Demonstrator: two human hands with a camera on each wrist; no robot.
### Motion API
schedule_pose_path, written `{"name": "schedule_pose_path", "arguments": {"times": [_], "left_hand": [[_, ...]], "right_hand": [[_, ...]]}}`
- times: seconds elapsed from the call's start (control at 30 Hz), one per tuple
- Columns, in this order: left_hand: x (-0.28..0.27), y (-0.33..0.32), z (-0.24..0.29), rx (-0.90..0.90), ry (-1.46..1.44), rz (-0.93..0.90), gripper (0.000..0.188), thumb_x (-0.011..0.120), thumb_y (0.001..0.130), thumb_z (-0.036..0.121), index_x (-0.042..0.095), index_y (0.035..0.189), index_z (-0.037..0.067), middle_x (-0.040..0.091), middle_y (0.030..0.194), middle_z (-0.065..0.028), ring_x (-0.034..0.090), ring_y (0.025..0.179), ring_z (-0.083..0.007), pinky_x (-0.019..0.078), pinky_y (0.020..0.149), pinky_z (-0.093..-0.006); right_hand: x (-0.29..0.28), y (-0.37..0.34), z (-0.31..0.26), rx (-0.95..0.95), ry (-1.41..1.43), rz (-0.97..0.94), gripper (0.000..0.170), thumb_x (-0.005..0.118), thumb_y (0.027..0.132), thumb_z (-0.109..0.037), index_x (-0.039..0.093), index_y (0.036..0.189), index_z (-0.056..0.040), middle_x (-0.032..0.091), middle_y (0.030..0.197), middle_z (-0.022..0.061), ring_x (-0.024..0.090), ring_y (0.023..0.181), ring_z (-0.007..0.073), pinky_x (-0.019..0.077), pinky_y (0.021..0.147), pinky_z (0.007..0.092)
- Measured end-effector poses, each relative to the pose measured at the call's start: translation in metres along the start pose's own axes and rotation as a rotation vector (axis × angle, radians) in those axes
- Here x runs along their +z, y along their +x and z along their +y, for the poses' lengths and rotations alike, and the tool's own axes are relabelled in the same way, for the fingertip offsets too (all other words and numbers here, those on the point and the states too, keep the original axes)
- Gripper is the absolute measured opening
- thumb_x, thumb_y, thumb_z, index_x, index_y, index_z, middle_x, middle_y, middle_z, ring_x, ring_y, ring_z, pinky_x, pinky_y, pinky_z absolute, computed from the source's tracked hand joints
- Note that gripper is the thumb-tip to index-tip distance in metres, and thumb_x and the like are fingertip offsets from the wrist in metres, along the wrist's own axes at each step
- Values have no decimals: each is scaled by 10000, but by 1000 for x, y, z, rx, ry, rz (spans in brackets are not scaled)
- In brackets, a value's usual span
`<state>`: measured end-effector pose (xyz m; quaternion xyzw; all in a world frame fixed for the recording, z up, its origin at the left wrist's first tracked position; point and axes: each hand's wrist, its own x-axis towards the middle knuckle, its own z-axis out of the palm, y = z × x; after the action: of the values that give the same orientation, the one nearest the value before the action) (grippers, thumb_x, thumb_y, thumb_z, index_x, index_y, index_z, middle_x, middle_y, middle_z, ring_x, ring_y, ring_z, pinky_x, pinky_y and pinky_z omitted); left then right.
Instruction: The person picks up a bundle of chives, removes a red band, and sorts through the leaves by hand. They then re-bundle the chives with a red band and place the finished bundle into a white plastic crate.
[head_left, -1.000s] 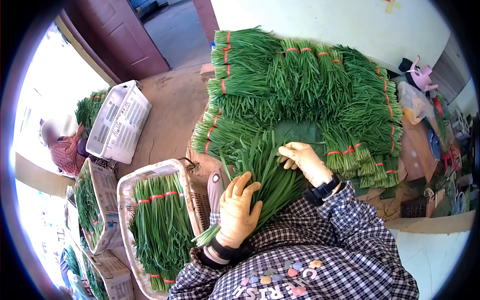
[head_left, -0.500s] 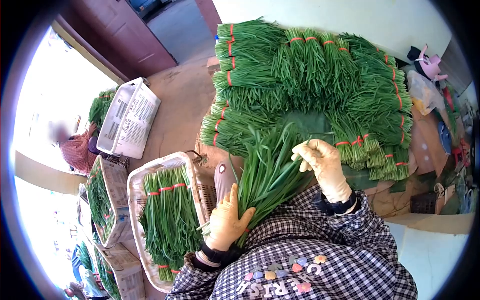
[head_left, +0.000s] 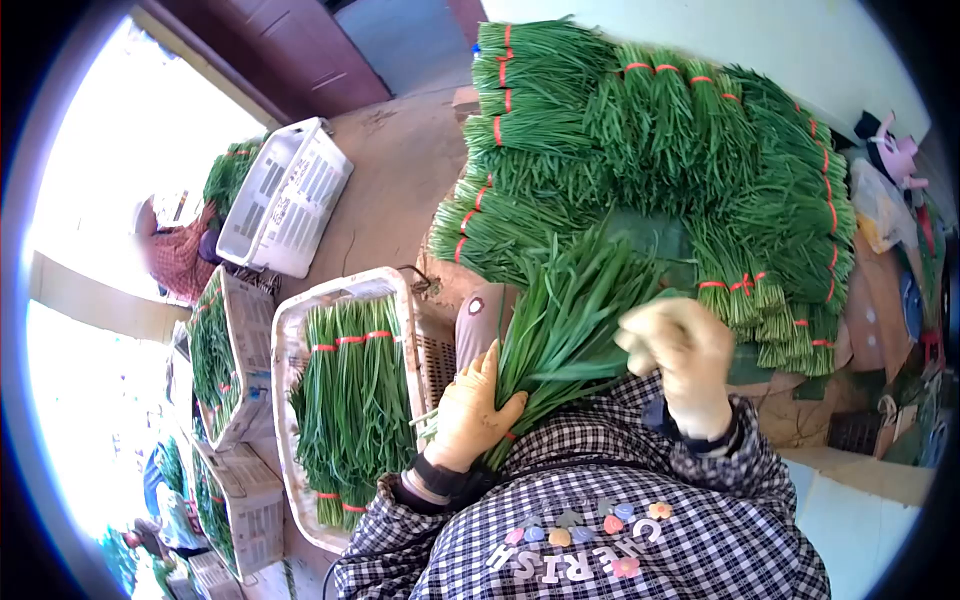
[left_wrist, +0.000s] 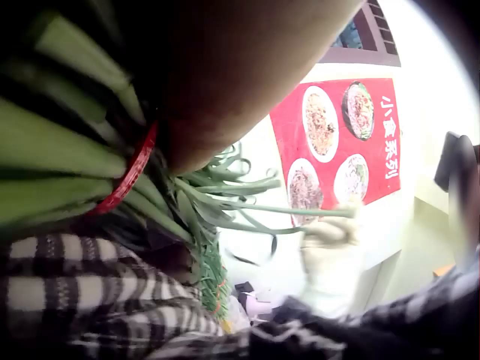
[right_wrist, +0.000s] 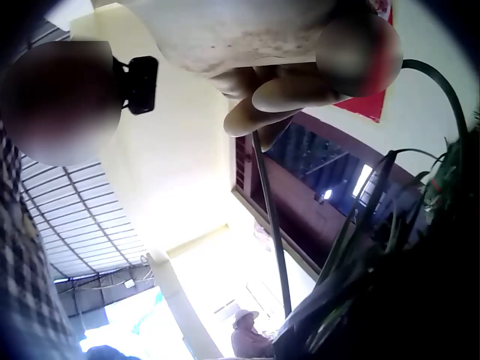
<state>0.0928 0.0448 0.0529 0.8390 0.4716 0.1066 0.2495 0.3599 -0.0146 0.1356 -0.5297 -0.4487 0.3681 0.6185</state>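
My gloved left hand holds a bunch of garlic chives low down, over my lap, with its leaves fanning away from me. A red band goes round the stems close to that palm. To the right of the bunch is my gloved right hand, blurred in the head view. In the right wrist view its fingertips pinch one long chive leaf, which runs down towards the bunch. The left wrist view also shows a thin leaf stretched to the right hand.
Banded chive bunches are stacked in front of me. Close on my left stands a plastic crate of bunches, with another filled crate beyond it. Farther off, a person is beside a white crate.
My right hand has moved right and slightly down, away from the leaves. The left hand keeps hold of the bunch, and the head view has shifted so the scene sits farther right.
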Motion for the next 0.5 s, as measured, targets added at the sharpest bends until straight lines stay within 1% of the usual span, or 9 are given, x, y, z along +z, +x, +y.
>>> {"name": "schedule_pose_path", "arguments": {"times": [0.03,0.07,0.1,0.13,0.27,0.37,0.43,0.47,0.5], "left_hand": [[0,1,-2,-9,16,5,830,755,856,272,387,1504,-94,583,1348,-308,582,1220,-458,475,1044,-463],[-7,3,4,-81,25,-40,821,754,854,270,394,1496,-94,581,1340,-321,584,1211,-464,478,1038,-467],[1,4,-7,-1,41,47,855,755,839,341,405,1486,-96,637,1193,-274,640,1068,-434,534,911,-485],[2,1,-10,9,5,59,849,751,841,342,409,1481,-99,640,1193,-282,640,1072,-439,530,921,-487],[0,1,-11,45,-53,76,817,750,843,325,435,1463,-103,634,1231,-318,629,1129,-460,515,962,-490],[0,-6,-12,151,-84,157,781,768,837,241,440,1459,-99,643,1207,-298,639,1102,-446,519,954,-473],[-6,-8,-11,206,-129,177,763,767,839,199,440,1470,-80,646,1197,-283,644,1084,-441,523,932,-467],[-12,-8,-9,145,-172,123,738,769,851,180,451,1463,-81,629,1260,-286,619,1163,-438,501,991,-452],[-19,-7,-7,86,-212,70,712,771,863,160,461,1456,-81,611,1322,-289,594,1241,-435,479,1050,-436]], "right_hand": [[-7,-7,-10,-75,65,82,237,588,1055,-154,647,887,1,693,774,87,564,533,78,461,501,231],[-22,-9,-16,-338,99,159,286,569,1075,-227,626,905,-4,663,744,82,547,528,87,442,485,245],[-35,-1,-24,-553,87,215,325,559,1082,-284,608,926,-3,641,759,78,542,550,99,425,493,242],[-42,3,-37,-524,-146,350,290,567,1079,-270,609,974,-4,624,791,68,555,591,113,420,526,224],[-92,18,-21,-293,-138,433,302,627,1047,-312,697,1009,-20,679,882,25,569,653,63,442,599,220],[-145,-1,12,-129,-361,555,256,613,1050,-300,704,1028,-63,690,888,16,584,665,65,452,623,206],[-192,-27,57,37,-318,462,210,616,1049,-269,702,1059,-78,700,898,23,612,702,78,475,638,229],[-221,-40,88,151,-370,321,198,648,1031,-233,692,1120,-61,709,909,37,642,740,103,507,643,263],[-248,-61,131,167,-628,264,262,689,1003,-209,678,1205,-42,723,939,54,663,784,128,539,671,281]]}}
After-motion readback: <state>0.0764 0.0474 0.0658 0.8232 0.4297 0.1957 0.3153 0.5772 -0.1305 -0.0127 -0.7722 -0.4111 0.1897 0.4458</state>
